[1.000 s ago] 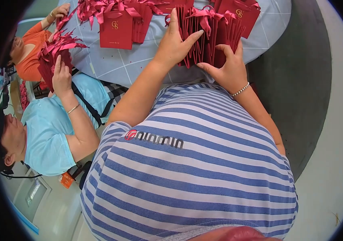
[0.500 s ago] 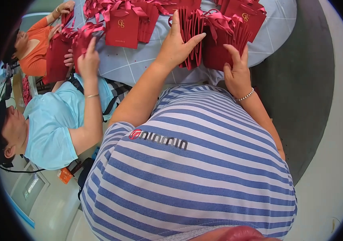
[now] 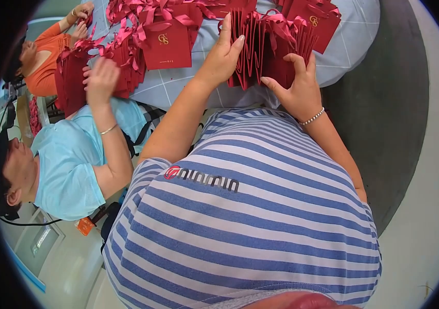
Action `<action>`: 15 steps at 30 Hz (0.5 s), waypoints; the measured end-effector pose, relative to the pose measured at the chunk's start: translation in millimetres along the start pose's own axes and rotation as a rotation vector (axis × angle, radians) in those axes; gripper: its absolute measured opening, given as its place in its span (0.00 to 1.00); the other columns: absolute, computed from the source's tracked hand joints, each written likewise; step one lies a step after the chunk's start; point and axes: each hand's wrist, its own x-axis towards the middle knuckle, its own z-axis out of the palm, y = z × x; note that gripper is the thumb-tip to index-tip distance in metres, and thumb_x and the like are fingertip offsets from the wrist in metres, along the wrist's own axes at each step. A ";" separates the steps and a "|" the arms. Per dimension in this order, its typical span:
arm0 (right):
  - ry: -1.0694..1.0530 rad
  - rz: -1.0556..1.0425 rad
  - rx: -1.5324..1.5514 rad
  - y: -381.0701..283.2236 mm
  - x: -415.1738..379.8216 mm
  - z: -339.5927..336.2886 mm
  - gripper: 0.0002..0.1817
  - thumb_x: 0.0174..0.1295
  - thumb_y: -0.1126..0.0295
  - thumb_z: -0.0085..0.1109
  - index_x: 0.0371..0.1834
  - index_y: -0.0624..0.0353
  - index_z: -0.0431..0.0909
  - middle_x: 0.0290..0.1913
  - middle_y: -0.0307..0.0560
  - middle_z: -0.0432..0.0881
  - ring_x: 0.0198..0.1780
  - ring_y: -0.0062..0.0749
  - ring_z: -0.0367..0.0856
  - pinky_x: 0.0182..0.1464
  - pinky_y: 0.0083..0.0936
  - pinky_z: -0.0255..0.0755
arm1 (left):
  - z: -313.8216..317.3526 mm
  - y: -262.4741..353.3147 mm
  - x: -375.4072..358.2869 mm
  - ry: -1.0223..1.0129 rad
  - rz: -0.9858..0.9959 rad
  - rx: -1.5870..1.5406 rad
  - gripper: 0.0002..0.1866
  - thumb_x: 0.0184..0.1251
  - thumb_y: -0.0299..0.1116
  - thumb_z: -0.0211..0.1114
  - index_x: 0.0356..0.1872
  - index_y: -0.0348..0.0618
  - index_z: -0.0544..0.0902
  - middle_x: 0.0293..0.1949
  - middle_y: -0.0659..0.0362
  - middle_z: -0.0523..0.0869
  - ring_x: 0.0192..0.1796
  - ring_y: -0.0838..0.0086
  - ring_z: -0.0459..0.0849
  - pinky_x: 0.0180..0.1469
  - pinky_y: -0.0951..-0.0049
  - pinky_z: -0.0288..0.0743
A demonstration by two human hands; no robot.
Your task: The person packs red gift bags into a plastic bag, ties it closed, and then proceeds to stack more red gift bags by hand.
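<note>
A row of folded red paper bags point(image 3: 248, 56) stands on edge at the near side of the table, pink ribbons on top. My left hand point(image 3: 222, 56) lies along the left side of this row, thumb and forefinger spread apart. On the right, my right hand point(image 3: 299, 87) curves round the front of more red bags point(image 3: 281, 59), its thumb reaching toward the row's lower middle and its fingers at the right side. Both hands touch the bags, with thumb and fingers apart.
The round table has a grey checked cloth point(image 3: 350, 46). Another red bag point(image 3: 167, 46) with a gold logo lies left of my hands. A person in light blue point(image 3: 70, 165) sits at the left by more red bags; another in orange point(image 3: 42, 56) sits beyond.
My right thumb has moved left and opened away from the fingers. My left thumb has drawn back left. The co-worker's hand has moved left, and the gold-logo bag at left has shifted nearer.
</note>
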 end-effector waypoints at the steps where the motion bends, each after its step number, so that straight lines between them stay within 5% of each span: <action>1: 0.001 -0.005 -0.002 -0.3 1.0 1.1 0.40 0.46 0.40 0.75 0.56 0.50 0.70 0.66 0.87 0.56 0.50 0.76 0.80 0.44 0.48 0.81 | -0.3 -1.3 0.2 0.008 0.013 0.039 0.39 0.78 0.39 0.51 0.78 0.33 0.41 0.75 0.36 0.58 0.77 0.52 0.59 0.76 0.66 0.52; 15: 0.010 0.001 -0.020 -7.6 6.2 12.8 0.38 0.48 0.41 0.74 0.56 0.52 0.68 0.63 0.89 0.59 0.53 0.78 0.78 0.44 0.49 0.80 | 8.6 11.5 1.7 -0.007 -0.040 0.057 0.39 0.77 0.43 0.54 0.77 0.32 0.46 0.75 0.38 0.58 0.79 0.56 0.56 0.76 0.68 0.52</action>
